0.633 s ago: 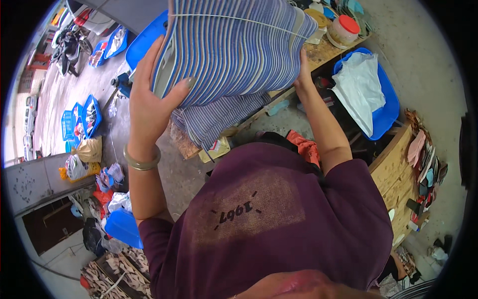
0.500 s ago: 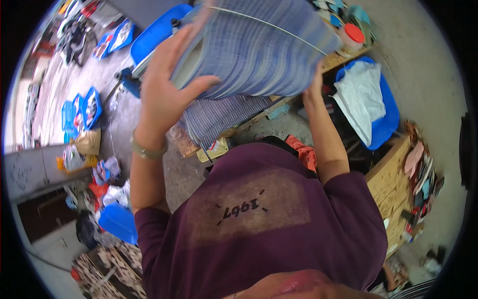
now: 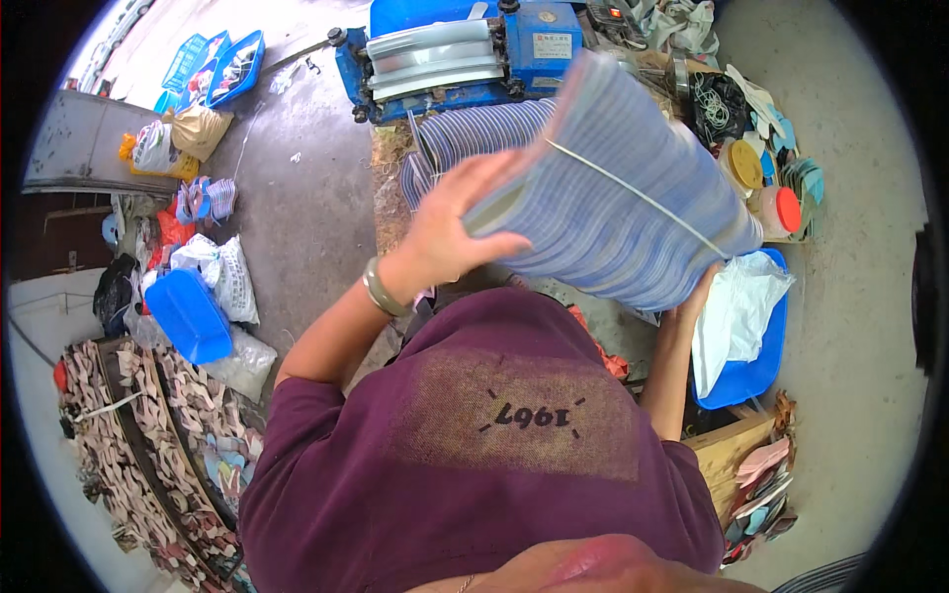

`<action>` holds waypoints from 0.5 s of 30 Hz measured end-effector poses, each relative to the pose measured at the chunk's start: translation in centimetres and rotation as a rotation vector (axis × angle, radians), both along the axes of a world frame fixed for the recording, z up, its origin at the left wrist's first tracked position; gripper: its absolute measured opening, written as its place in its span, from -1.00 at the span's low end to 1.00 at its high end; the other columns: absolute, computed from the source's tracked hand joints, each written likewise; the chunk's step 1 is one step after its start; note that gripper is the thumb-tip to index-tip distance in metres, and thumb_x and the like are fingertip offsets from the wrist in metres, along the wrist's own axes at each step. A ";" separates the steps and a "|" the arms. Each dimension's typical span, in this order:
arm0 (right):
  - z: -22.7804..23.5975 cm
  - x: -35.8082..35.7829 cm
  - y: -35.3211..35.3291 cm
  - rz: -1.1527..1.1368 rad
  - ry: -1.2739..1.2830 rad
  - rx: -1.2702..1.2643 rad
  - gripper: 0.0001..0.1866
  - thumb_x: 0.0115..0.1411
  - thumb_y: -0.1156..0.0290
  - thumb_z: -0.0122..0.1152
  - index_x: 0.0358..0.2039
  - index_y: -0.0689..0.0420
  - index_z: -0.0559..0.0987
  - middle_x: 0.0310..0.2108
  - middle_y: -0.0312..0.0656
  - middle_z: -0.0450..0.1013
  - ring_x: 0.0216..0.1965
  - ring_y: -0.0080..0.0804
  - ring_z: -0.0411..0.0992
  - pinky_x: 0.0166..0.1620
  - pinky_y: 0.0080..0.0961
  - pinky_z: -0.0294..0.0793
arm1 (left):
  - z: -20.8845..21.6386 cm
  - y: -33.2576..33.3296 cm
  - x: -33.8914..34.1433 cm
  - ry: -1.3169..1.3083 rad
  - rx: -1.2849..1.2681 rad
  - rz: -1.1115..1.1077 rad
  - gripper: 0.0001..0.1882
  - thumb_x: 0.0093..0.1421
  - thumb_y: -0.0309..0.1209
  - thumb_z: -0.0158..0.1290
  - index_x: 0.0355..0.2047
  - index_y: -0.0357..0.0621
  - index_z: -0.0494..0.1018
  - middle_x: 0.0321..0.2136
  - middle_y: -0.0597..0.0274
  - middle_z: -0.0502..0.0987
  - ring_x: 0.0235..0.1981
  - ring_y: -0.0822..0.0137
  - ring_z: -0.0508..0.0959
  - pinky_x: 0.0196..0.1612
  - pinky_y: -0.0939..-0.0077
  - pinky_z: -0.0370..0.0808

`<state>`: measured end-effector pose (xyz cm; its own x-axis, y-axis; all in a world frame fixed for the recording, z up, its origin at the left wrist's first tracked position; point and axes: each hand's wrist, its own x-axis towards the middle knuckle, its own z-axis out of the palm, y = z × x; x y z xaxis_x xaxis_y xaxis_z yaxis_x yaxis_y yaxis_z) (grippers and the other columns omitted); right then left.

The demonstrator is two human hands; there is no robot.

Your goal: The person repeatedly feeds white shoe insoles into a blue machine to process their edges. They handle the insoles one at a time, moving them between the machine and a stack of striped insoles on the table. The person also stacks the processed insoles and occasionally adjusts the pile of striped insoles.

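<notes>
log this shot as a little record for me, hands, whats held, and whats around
left hand: left hand gripping the left end of a blue striped stack
right hand: right hand against the stack's lower right end, fingers partly hidden
binding: pale cord across the stack
beyond: second striped stack, blue roller machine
right side: red-lidded jar; blue tub with white plastic bag
left side: blue bin among bags
</notes>
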<state>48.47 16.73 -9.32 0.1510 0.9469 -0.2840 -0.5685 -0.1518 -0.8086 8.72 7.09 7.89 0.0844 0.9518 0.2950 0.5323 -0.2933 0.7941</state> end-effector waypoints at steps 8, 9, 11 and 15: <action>6.6 -7.3 8.8 0.341 -0.644 0.257 -0.35 0.17 0.35 0.15 0.26 0.19 0.21 0.26 -0.08 0.16 0.26 -0.31 0.12 0.27 -0.47 0.03 | -7.8 -1.2 -6.7 -0.412 -0.307 0.464 -0.42 0.20 -0.27 0.09 0.18 -0.24 0.24 -0.02 0.13 0.45 -0.02 0.36 0.44 0.07 0.46 0.34; 6.1 -7.9 10.1 0.423 -0.671 0.280 -0.23 0.12 0.26 0.24 0.29 0.18 0.16 0.26 -0.04 0.15 0.27 -0.29 0.11 0.26 -0.46 0.05 | -9.0 -1.2 -6.8 -0.459 -0.349 0.472 -0.44 0.22 -0.28 0.06 0.18 -0.24 0.23 -0.02 0.13 0.45 -0.02 0.36 0.43 0.07 0.47 0.34; 4.5 -8.7 11.8 0.565 -0.983 0.368 -0.08 0.01 0.15 0.35 0.30 0.18 0.12 0.27 0.01 0.12 0.27 -0.22 0.11 0.27 -0.40 0.07 | -12.3 -1.4 -7.5 -0.415 -0.382 0.493 -0.42 0.22 -0.25 0.06 0.19 -0.24 0.21 -0.02 0.12 0.45 -0.02 0.36 0.44 0.06 0.48 0.34; 3.1 -8.4 11.0 0.579 -0.977 0.375 0.08 -0.15 0.06 0.45 0.31 0.17 0.09 0.29 0.04 0.08 0.31 -0.12 0.05 0.30 -0.29 0.04 | -12.0 -0.9 -6.4 0.159 -0.187 0.671 -0.28 0.18 -0.23 0.10 0.23 -0.34 0.09 0.18 -0.14 0.22 0.21 0.03 0.24 0.23 0.26 0.16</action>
<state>40.04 27.74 -6.21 -0.3267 0.9448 0.0224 0.3859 0.1550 -0.9094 2.34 6.23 -4.11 -0.5085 0.8470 0.1547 0.6636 0.2711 0.6972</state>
